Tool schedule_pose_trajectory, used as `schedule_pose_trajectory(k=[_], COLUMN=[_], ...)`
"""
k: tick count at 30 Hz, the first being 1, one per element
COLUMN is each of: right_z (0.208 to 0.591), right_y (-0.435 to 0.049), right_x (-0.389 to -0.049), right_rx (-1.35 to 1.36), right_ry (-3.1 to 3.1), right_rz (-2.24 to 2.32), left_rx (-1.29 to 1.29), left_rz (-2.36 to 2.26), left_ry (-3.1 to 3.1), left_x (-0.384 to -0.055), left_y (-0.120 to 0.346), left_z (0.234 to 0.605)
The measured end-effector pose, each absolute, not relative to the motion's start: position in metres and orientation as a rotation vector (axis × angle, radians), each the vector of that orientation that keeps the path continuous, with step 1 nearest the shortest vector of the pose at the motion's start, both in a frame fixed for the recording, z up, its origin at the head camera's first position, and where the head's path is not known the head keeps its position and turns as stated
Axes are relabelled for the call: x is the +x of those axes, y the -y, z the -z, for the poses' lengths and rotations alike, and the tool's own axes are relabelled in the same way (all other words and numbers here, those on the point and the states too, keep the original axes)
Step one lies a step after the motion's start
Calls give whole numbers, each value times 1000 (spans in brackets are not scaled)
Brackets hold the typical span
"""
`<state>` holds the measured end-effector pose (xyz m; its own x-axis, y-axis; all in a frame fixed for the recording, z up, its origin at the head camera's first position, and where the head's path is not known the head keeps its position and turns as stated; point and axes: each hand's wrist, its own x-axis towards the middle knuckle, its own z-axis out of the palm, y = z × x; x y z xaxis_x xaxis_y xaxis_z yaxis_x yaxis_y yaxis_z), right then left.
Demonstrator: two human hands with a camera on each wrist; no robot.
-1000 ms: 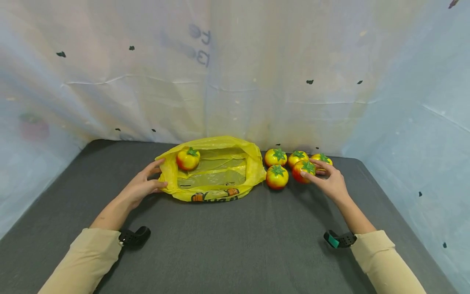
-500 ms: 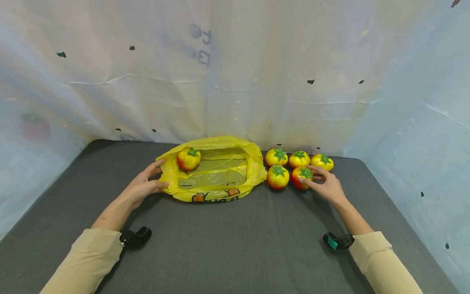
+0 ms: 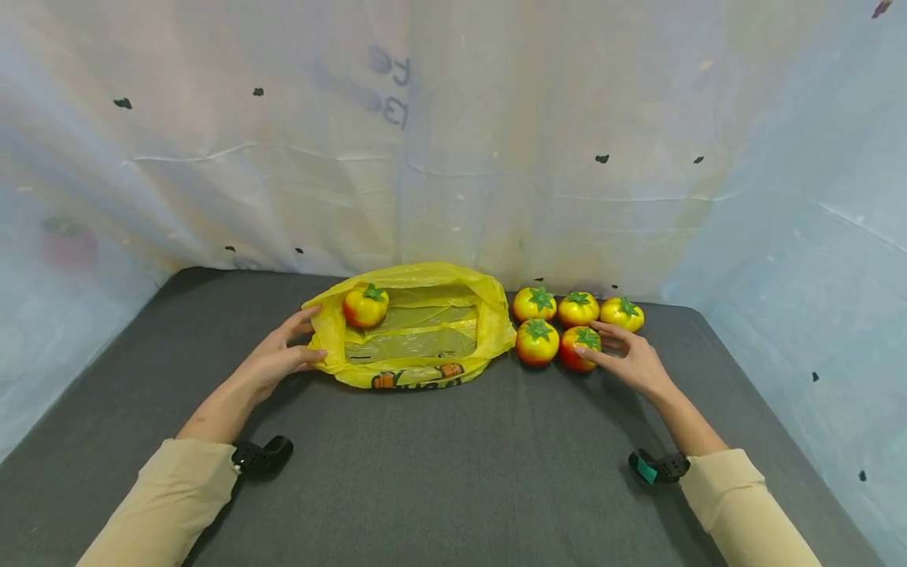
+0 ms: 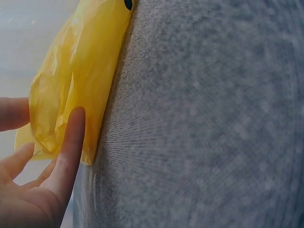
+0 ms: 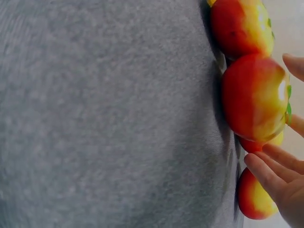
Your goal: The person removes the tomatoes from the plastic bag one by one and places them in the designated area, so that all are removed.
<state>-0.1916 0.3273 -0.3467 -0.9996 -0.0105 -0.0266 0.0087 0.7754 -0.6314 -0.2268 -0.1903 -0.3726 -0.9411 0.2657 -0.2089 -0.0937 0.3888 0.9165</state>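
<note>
A yellow plastic bag (image 3: 496, 331) lies with its mouth spread wide on the dark table. One red-yellow tomato (image 3: 365, 306) with a green leafy top sits inside, at its left end. My left hand (image 3: 283, 354) touches the bag's left side, fingers and thumb fairly straight on either side of the edge. Right of the bag, a tomato (image 3: 578, 351) stands at the front right of a tight group. Around its right side is my right hand (image 3: 631, 358), and the right wrist view shows the thumb and lower fingers (image 5: 259, 168) spread apart from its skin.
Beside it in front is another tomato (image 3: 537, 343). Behind are three more, a left one (image 3: 533, 305), a middle one (image 3: 577, 309) and a right one (image 3: 622, 313). A pale sheet wall (image 3: 453, 197) rises along the table's back edge.
The right hand has set its tomato down in the front row, slightly left and nearer, and its fingers have loosened. The left hand and bag have hardly moved.
</note>
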Motion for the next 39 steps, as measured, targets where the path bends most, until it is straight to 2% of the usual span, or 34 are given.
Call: schedule_pose_trajectory(k=[8, 13, 29, 34, 39], right_z=[330, 323, 322, 318, 331], right_y=[-314, -293, -186, -155, -127], right_x=[-201, -216, -250, -252, -267], right_rx=[-54, -165, -491, -510, -456], right_ry=[-2967, -3008, -2798, -2749, -2752], right_rz=[1115, 1327, 1742, 1773, 1728], left_rx=[143, 145, 116, 138, 142], left_rz=[-1567, -1566, -1582, -1587, -1582], left_ry=[-2334, -2341, -2354, -2353, -2357], left_x=[-227, -226, -224, -225, -226], left_y=[193, 194, 190, 187, 186], left_z=[371, 370, 372, 371, 371])
